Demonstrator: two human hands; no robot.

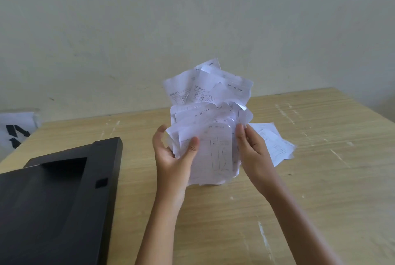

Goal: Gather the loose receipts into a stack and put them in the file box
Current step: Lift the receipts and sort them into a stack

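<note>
The wooden tabletop [277,200] carried everything, and the black file box [55,196] lay along its left side, well apart from the bundle, so any transfer would have meant carrying an untidy handful across open surface. The receipts [205,119] stood on end near the middle of the tabletop as a loose, fanned bunch, with upper slips splaying out at different angles and the lower edges resting on the wood. The left hand [175,153] gripped the bunch from its side, thumb pressed across the front slip and fingers curled behind; the right hand [250,147] pinched the opposite edge with its fingertips. The likeliest trouble, in my judgement, was slips sliding free from the top or middle of the fan, since only the lower part was clamped and the edges were not squared; a lift before tapping them level could have scattered them. A few stray receipts [273,145] lay flat just beside the right hand and could have been left behind. Thin paper might also have creased or torn under a tighter squeeze. The printed heading "NOTA NO" was readable on several slips, and handwritten dates appeared to read "24 Juli", the year unclear; other writing was too small to tell.
</note>
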